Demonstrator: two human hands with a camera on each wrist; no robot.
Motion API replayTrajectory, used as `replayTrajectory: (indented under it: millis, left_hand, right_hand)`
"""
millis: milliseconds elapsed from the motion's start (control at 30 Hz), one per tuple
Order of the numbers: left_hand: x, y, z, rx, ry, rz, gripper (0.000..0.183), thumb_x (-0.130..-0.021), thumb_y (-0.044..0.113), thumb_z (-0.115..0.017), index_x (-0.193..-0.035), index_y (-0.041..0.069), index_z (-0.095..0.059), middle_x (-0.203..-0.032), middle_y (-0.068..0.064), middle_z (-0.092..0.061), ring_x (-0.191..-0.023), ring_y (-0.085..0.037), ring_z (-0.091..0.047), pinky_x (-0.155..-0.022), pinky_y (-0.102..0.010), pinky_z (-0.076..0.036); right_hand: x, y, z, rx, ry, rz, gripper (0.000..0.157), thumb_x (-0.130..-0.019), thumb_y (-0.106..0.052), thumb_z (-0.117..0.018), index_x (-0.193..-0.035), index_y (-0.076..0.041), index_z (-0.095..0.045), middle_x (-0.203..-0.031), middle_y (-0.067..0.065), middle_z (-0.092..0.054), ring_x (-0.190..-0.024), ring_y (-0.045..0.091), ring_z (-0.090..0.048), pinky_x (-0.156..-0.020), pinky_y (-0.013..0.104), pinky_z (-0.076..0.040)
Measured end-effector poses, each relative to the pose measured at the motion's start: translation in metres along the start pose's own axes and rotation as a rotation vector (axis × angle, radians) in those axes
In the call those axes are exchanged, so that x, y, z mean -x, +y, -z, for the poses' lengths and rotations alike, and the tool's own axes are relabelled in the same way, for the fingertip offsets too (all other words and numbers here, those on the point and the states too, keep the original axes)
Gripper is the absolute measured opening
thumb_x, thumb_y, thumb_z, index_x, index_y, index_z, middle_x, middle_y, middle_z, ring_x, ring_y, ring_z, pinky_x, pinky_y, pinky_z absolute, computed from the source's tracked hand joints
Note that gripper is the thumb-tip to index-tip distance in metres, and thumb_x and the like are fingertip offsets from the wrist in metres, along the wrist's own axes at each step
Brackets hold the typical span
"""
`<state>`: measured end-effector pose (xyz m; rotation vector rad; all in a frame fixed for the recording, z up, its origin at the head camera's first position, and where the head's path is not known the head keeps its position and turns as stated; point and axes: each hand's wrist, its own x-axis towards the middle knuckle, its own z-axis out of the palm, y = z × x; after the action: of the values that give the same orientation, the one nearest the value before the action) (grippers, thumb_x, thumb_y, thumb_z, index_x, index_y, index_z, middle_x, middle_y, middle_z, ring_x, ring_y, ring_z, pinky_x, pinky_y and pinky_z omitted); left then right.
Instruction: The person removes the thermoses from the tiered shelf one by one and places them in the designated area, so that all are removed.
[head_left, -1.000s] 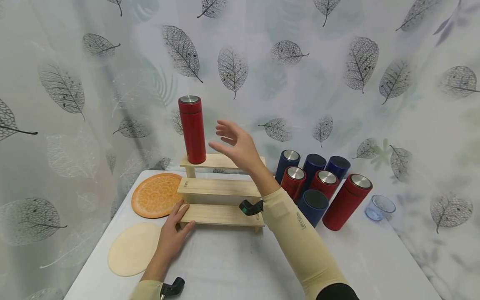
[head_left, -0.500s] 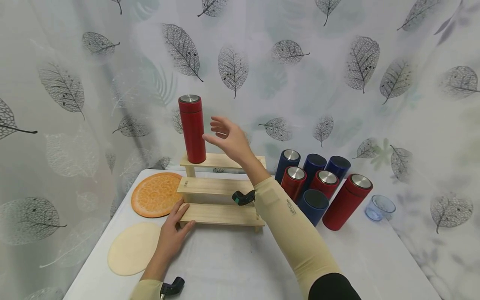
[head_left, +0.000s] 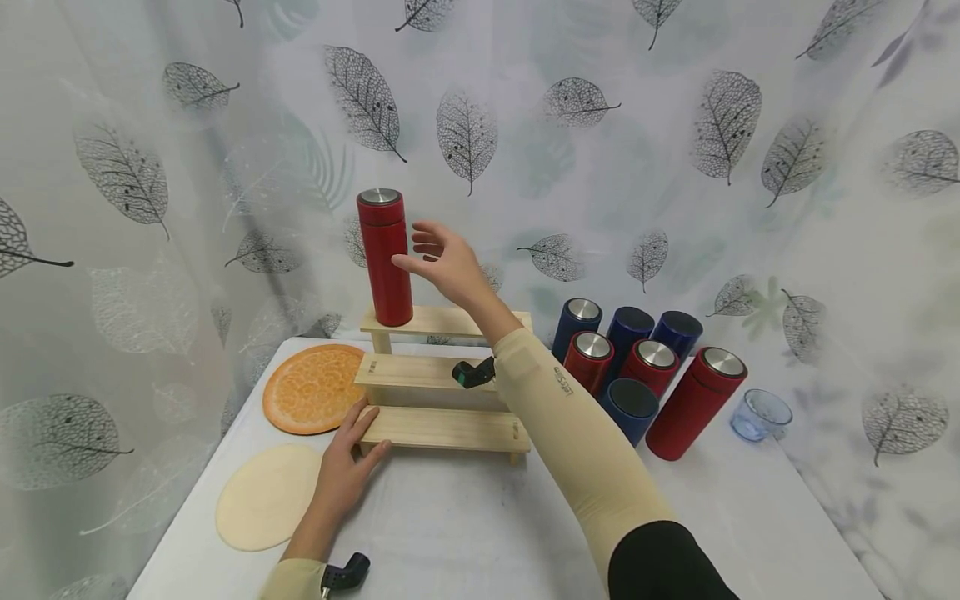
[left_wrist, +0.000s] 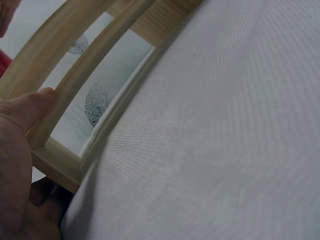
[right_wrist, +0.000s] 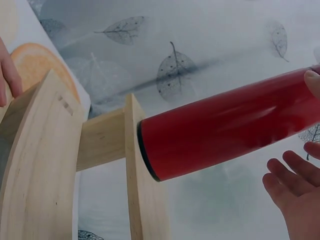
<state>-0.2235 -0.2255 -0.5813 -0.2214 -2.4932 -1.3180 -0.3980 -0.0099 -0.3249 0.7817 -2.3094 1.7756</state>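
Observation:
A red thermos bottle [head_left: 386,262] with a silver lid stands upright at the left end of the top step of a three-step wooden rack [head_left: 450,427]. My right hand [head_left: 450,265] is at its right side, thumb across the front and fingers relaxed and apart. In the right wrist view the fingers [right_wrist: 295,175] are clear of the red bottle [right_wrist: 225,127], while the thumb overlaps its upper part; contact there is hard to tell. My left hand [head_left: 348,462] grips the left end of the bottom step, its thumb [left_wrist: 35,105] on the wooden edge in the left wrist view.
Several red and blue bottles [head_left: 630,408] stand grouped right of the rack, with a small blue glass cup [head_left: 760,415] beyond. On the left lie an orange-patterned round mat [head_left: 311,390] and a cream round mat [head_left: 268,498]. A leaf-print curtain [head_left: 525,167] hangs behind.
My right hand has moved left towards the red thermos bottle, and its thumb now crosses the bottle's front. The left hand and the rack have stayed put.

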Motion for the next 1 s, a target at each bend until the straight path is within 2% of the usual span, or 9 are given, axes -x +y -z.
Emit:
replayTrajectory:
  millis: [167, 333, 567, 733, 1000]
  left_hand:
    - [0.000, 0.000, 0.000, -0.002, -0.004, 0.007, 0.066, -0.102, 0.025, -0.080, -0.159, 0.004, -0.055, -0.175, -0.014, -0.030, -0.159, -0.045, -0.028, -0.117, -0.060, -0.041]
    - [0.000, -0.001, -0.001, -0.003, -0.005, 0.016, 0.065, -0.102, 0.026, -0.080, -0.159, 0.006, -0.055, -0.176, -0.013, -0.030, -0.160, -0.044, -0.027, -0.118, -0.058, -0.040]
    - [0.001, -0.001, 0.000, -0.007, 0.005, -0.007, 0.065, -0.101, 0.023, -0.081, -0.158, 0.004, -0.056, -0.175, -0.015, -0.032, -0.158, -0.046, -0.029, -0.117, -0.062, -0.041]
    - [0.000, -0.002, -0.001, -0.004, 0.011, -0.021, 0.065, -0.100, 0.022, -0.081, -0.157, 0.003, -0.056, -0.174, -0.016, -0.032, -0.158, -0.047, -0.030, -0.116, -0.062, -0.042]
    - [-0.001, -0.004, -0.001, -0.002, 0.005, -0.007, 0.066, -0.101, 0.026, -0.081, -0.158, 0.005, -0.056, -0.175, -0.015, -0.032, -0.158, -0.046, -0.029, -0.118, -0.063, -0.040]
  right_hand:
    - [-0.005, 0.001, -0.005, -0.021, -0.012, -0.014, 0.077, -0.093, -0.041, -0.087, -0.158, -0.013, -0.055, -0.148, 0.011, -0.063, -0.133, 0.027, -0.063, -0.105, 0.040, -0.055]
    - [-0.009, 0.003, -0.012, -0.026, -0.029, -0.022, 0.077, -0.094, -0.040, -0.086, -0.158, -0.013, -0.054, -0.145, 0.006, -0.065, -0.132, 0.029, -0.063, -0.104, 0.037, -0.055]
    - [-0.014, 0.004, -0.020, -0.050, -0.037, -0.039, 0.073, -0.094, -0.035, -0.087, -0.157, -0.013, -0.056, -0.143, 0.004, -0.065, -0.128, 0.025, -0.065, -0.101, 0.034, -0.057]
    - [-0.015, 0.006, -0.024, -0.038, -0.026, -0.036, 0.071, -0.094, -0.034, -0.087, -0.155, -0.013, -0.057, -0.141, 0.002, -0.066, -0.127, 0.025, -0.065, -0.101, 0.033, -0.057]
    - [-0.017, 0.006, -0.029, -0.006, -0.012, -0.044, 0.066, -0.095, -0.033, -0.087, -0.151, -0.012, -0.060, -0.137, 0.000, -0.068, -0.122, 0.019, -0.067, -0.099, 0.031, -0.057]
